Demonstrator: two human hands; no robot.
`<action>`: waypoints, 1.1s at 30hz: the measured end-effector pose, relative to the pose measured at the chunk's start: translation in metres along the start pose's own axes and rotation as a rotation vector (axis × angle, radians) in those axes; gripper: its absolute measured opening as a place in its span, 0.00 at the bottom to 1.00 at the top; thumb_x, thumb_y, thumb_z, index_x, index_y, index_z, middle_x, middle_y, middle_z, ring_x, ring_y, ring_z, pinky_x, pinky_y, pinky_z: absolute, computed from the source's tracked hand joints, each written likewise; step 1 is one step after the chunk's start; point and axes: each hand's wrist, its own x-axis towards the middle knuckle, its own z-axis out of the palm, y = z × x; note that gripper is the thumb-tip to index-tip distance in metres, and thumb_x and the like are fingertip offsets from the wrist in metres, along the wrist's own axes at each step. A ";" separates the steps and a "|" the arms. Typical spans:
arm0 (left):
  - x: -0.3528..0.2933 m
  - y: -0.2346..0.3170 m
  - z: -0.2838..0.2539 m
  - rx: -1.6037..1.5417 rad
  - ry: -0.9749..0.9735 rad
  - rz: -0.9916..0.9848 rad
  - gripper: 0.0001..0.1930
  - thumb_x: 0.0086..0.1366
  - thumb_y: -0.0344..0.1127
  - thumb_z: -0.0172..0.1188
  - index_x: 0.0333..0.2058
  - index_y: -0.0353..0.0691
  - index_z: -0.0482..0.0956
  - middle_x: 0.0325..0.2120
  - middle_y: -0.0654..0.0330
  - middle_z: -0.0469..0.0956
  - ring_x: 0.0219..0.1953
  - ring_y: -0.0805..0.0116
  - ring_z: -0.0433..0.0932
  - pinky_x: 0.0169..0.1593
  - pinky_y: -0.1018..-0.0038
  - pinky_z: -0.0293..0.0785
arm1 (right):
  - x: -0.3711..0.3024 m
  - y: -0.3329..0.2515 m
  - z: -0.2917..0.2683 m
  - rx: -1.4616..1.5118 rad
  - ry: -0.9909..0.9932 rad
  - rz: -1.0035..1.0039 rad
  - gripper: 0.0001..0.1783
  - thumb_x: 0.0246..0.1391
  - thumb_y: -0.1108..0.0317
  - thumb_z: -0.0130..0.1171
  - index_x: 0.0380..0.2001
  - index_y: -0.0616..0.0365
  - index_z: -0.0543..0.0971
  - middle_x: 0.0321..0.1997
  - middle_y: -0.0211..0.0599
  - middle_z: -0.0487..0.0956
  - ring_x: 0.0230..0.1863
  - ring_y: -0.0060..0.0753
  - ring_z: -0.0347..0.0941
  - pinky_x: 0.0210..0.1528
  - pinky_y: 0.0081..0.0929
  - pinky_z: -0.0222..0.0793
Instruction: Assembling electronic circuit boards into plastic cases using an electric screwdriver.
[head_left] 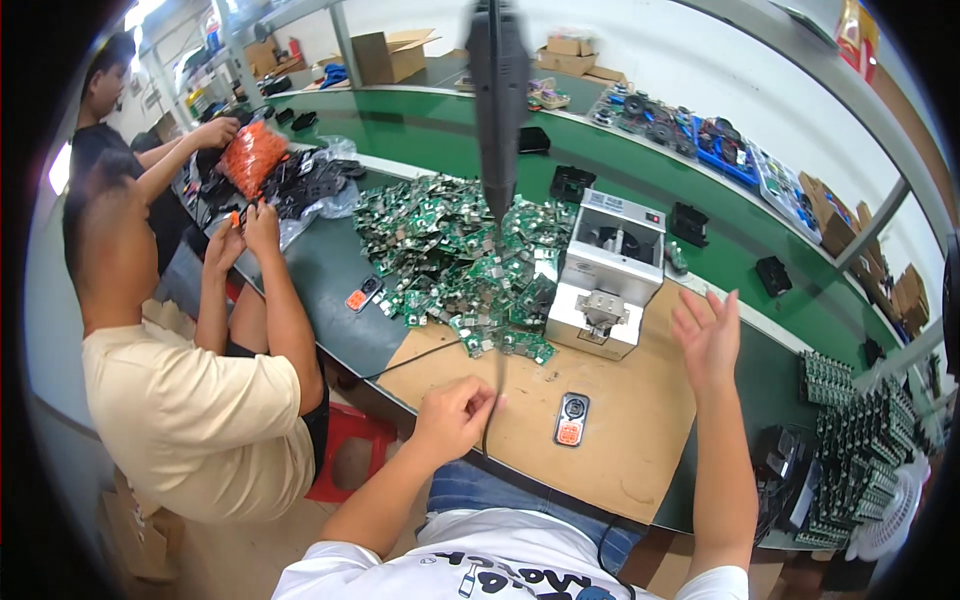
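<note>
My left hand (pixel 455 415) is closed around a thin black cable (pixel 497 375) near the front edge of a brown board (pixel 630 420) on the bench. The cable runs up toward a dark hanging screwdriver tool (pixel 498 90) suspended above the bench. My right hand (pixel 708 338) is raised above the board's right side, fingers spread, holding nothing. A small grey and orange device (pixel 571 418) lies on the board between my hands. A white screw-feeder machine (pixel 608 275) stands behind it, next to a big heap of green circuit boards (pixel 450 260).
A person in a cream shirt (pixel 190 420) sits at my left, handling small parts by black pieces and an orange bag (pixel 252 155). Another person stands behind. Stacked green boards (pixel 860 450) and a white fan (pixel 895 515) are at right. Cardboard boxes (pixel 390 55) sit at the back.
</note>
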 end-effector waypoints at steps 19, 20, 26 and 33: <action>0.072 0.045 0.038 -0.153 -0.116 0.348 0.10 0.57 0.22 0.51 0.37 0.37 0.75 0.39 0.48 0.71 0.39 0.49 0.72 0.42 0.62 0.70 | -0.075 0.020 -0.034 -0.710 -0.375 0.163 0.19 0.50 0.76 0.62 0.41 0.58 0.64 0.39 0.33 0.74 0.33 0.20 0.72 0.33 0.21 0.77; 0.080 0.056 0.048 -0.161 -0.240 0.452 0.10 0.58 0.23 0.52 0.39 0.38 0.74 0.39 0.49 0.71 0.39 0.50 0.73 0.42 0.63 0.70 | -0.073 0.019 -0.038 -0.648 -0.375 0.136 0.19 0.52 0.77 0.61 0.44 0.60 0.65 0.40 0.33 0.74 0.35 0.20 0.74 0.33 0.22 0.79; 0.117 0.101 0.091 -0.219 -0.537 0.681 0.13 0.60 0.27 0.57 0.44 0.38 0.72 0.35 0.53 0.71 0.38 0.56 0.74 0.41 0.67 0.71 | -0.063 0.029 -0.057 -0.651 -0.412 -0.039 0.23 0.48 0.81 0.63 0.48 0.65 0.69 0.42 0.34 0.76 0.41 0.23 0.75 0.40 0.21 0.76; 0.113 0.081 0.098 -0.299 -0.544 0.515 0.18 0.53 0.34 0.69 0.40 0.36 0.74 0.33 0.56 0.78 0.33 0.67 0.80 0.35 0.74 0.77 | -0.068 0.029 -0.061 -0.708 -0.552 -0.090 0.25 0.45 0.79 0.65 0.49 0.63 0.71 0.44 0.35 0.76 0.44 0.24 0.75 0.47 0.22 0.72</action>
